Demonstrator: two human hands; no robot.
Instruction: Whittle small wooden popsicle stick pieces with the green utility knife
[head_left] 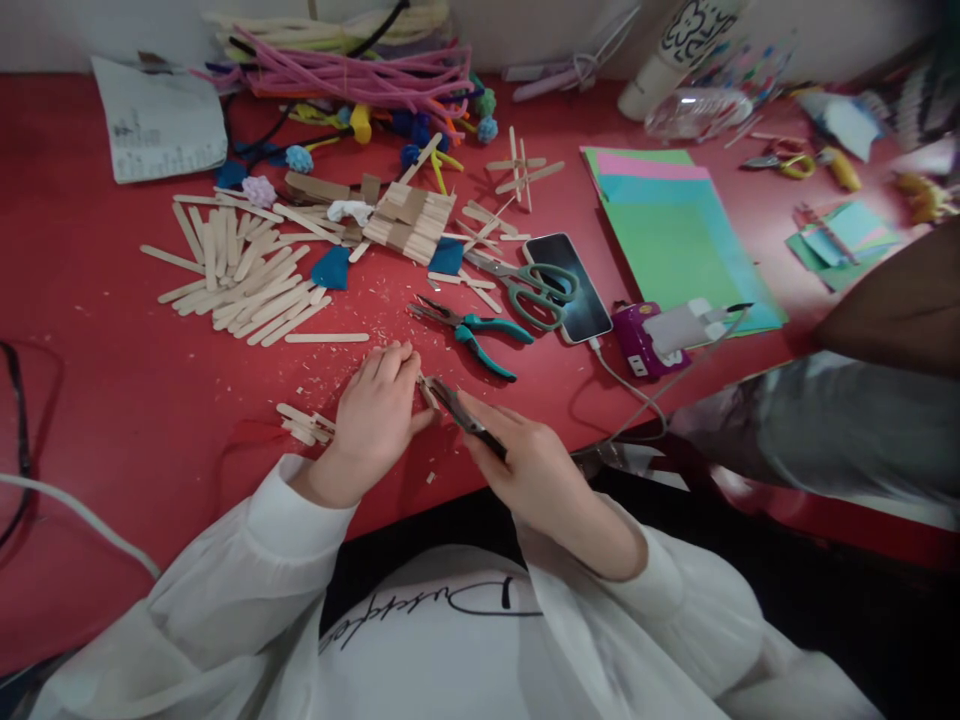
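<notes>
Fingers bent, my left hand (379, 415) pinches a short piece of wooden craft stick (428, 393) just above the red table (247, 560). My right hand (536, 465) is wrapped around a narrow metal tool with a dark handle (466, 415); whether it is a knife or pliers I cannot tell. The tool's tip meets the stick piece beside my left fingertips. Small wood chips are scattered around both hands. Left of my left hand lie several short cut sticks (306, 424). Teal-handled pliers (480, 330) rest open beyond my hands, close to green-handled scissors (536, 290).
A heap of craft sticks (244, 270) spreads at the left, near a glued stick panel (409, 222). Pink pipe cleaners (360, 75) lie at the back. A phone (568, 290), a purple box (646, 338) and coloured paper (675, 230) are right. Another person's arm (892, 300) reaches in there.
</notes>
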